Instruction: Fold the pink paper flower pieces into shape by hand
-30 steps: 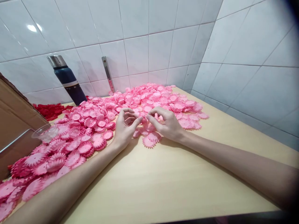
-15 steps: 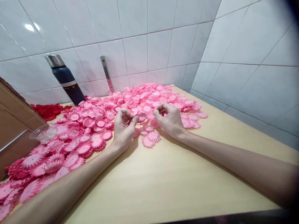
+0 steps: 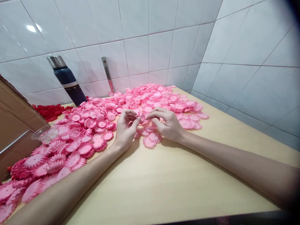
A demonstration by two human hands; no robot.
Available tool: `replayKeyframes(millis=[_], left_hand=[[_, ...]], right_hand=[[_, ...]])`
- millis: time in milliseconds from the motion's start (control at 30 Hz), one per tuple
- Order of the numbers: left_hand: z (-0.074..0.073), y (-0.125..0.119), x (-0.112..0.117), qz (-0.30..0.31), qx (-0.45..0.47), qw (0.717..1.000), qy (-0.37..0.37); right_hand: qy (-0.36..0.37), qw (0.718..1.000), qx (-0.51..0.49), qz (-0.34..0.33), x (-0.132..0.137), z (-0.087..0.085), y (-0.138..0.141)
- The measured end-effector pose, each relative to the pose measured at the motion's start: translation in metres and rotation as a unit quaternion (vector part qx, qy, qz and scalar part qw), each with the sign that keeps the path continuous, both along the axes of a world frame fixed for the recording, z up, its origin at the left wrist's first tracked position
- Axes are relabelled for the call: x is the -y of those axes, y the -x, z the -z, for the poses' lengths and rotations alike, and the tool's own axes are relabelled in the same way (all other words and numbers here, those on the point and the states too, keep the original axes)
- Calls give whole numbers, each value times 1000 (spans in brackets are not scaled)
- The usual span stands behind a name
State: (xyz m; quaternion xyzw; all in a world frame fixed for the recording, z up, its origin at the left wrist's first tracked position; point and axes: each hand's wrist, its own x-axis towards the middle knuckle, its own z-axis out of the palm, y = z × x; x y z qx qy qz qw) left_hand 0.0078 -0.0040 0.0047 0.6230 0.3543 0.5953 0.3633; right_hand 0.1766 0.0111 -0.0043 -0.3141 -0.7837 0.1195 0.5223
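A wide heap of pink paper flower cut-outs (image 3: 98, 125) covers the back and left of the pale wooden table (image 3: 168, 181). My left hand (image 3: 125, 129) and my right hand (image 3: 167, 123) meet over the heap's near edge, fingertips almost touching. Both hands are curled in a pinch around a small pink flower piece (image 3: 142, 118) held between them. Loose pink flowers (image 3: 150, 141) lie just below my hands.
A dark blue flask (image 3: 67, 80) with a steel cap leans against the white tiled wall at the back left. Red flower cut-outs (image 3: 48, 111) lie beside it. A brown cardboard box (image 3: 14, 125) and a clear plastic cup (image 3: 44, 133) stand at the left. A metal strip (image 3: 107, 73) leans on the wall.
My hands drew apart half a second ago, the right one curling over the heap. Now they have come back together, pinching a small pink piece between them.
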Motion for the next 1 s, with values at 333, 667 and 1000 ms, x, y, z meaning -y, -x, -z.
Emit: replayKeyframes(millis=[333,667,1000], left_hand=[[1,-1,-1,18,-22,999,-21],[3,0,-2,13,5,1000,-14],[2,1,-3,-13,10,1000,24]], right_hand=[[78,996,-42,25,0,2,3],[40,997,-54,23,-5,5,1],[40,990,-62,117,-6,-1,0]])
